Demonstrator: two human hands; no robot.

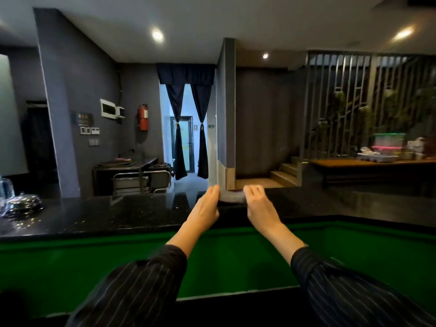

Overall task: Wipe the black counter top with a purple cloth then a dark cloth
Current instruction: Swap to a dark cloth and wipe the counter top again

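At the far edge of the black table, left hand and right hand flat, fingers extended, flanking a greyish cloth, neither grip closed on it

Restaurant bar, black counter top, food containers, fire extinguisher

Black counter top lies bare to both sides; only glassware crowds its far left end — elsewhere open.
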